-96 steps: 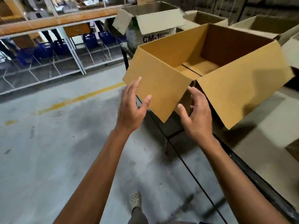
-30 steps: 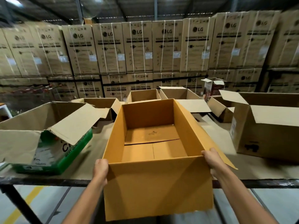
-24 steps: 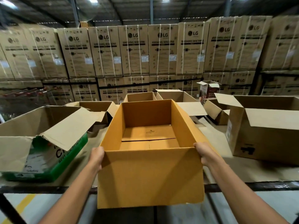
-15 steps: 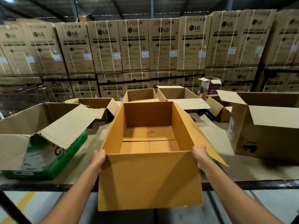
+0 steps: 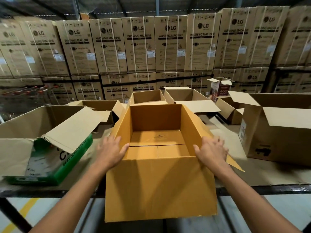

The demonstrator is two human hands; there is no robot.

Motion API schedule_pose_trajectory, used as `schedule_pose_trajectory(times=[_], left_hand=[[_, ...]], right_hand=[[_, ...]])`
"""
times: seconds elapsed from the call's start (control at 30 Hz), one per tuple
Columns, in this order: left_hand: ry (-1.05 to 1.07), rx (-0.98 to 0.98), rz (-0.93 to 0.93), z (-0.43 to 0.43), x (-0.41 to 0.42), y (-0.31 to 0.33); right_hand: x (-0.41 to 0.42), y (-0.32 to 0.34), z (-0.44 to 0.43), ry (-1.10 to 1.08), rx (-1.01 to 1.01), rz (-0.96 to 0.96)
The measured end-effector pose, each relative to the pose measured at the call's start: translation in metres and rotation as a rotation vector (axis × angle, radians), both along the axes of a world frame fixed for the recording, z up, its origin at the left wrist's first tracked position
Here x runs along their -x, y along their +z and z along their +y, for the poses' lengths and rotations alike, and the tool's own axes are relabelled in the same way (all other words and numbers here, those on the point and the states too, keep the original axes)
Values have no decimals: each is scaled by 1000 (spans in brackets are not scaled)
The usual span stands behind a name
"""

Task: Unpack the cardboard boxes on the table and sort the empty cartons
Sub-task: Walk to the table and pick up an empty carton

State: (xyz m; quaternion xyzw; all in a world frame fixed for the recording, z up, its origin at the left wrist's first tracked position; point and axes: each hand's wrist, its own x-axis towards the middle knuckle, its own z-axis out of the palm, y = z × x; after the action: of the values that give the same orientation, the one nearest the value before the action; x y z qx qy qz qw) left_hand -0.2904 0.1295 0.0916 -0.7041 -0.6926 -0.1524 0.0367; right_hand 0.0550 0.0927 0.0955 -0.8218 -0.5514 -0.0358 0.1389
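Empty yellow-brown carton (image 5: 159,185) at the near edge of the table (image 5: 269,179), one of my hands on each side wall.

The carton sits open-topped straight ahead of me, its front flap hanging down past the table edge. My left hand (image 5: 110,153) lies on its left wall and my right hand (image 5: 211,153) on its right wall. Fingers are straight and spread outside, thumbs over the rim, neither closed into a grasp, so the carton lies between my palms. The right hand is blurred. Near its left stands an open green-printed box (image 5: 50,165); to the right, apart, a larger brown box (image 5: 269,140). Stacked washing-machine cartons (image 5: 139,46) fill the back.
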Motion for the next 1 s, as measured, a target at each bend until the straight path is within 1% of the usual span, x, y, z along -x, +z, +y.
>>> schedule_pose_trajectory(times=[0.03,0.07,0.13,0.23,0.33,0.4,0.47,0.53,0.6,0.67,0.73,0.83,0.93,1.0], left_hand=[[-64,1,-22,-2,-11,-8],[-93,43,-29,-5,-23,-20],[-81,103,26,-15,-41,-46],[-8,50,59,-19,-49,-64],[-3,77,63,-13,-47,-62],[-10,86,73,-15,-47,-60],[-25,102,73,-20,-45,-61],[-47,115,110,-26,-42,-65],[-71,105,130,-38,-39,-70],[-113,97,74,-56,-38,-72],[-158,74,-12,-79,-40,-71],[-186,-53,-168,-120,-41,-70],[-150,-194,-349,-173,-37,-69],[-107,-234,-433,-209,-30,-69]], right_hand=[[8,-3,1,108,5,39],[17,-9,0,204,45,70],[29,-33,-3,318,121,12],[34,-58,-9,304,51,-60],[36,-55,-8,275,117,-62],[41,-53,-10,256,127,-54],[43,-59,-19,291,115,-80],[40,-68,-30,357,108,-137],[35,-75,-43,417,116,-150],[35,-76,-55,467,116,-88],[42,-71,-68,516,106,33],[60,-62,-97,593,32,198],[82,-61,-133,662,-34,383],[96,-63,-160,702,-94,502]])
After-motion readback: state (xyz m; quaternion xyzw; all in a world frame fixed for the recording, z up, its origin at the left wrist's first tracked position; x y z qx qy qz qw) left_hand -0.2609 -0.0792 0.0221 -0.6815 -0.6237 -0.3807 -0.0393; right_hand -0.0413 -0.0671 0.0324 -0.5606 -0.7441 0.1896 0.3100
